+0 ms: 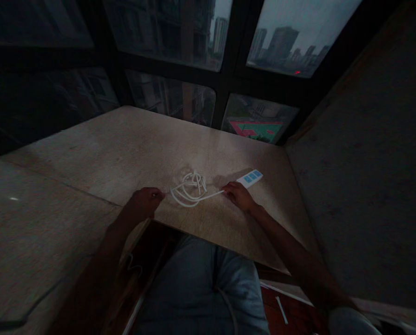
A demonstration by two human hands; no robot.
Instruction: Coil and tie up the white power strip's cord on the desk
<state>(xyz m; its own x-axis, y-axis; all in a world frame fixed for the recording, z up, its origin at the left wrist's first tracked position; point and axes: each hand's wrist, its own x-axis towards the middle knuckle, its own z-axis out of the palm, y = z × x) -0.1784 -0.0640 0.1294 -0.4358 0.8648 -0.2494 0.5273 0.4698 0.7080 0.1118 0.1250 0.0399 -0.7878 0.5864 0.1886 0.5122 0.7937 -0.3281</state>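
A white power strip (250, 178) with blue sockets lies on the pale stone ledge (131, 144). Its white cord (190, 188) is bunched in loose loops to the left of it. My right hand (239, 195) rests on the ledge at the near end of the strip, fingers curled round the cord where it leaves the strip. My left hand (145, 201) sits in a loose fist at the ledge's front edge, just left of the cord loops. Whether it holds an end of the cord is too dim to tell.
Dark window frames (225, 79) with glass panes stand along the back of the ledge, with buildings outside. A plain wall (361, 163) closes the right side. My lap in jeans (201, 284) is below the ledge's front edge.
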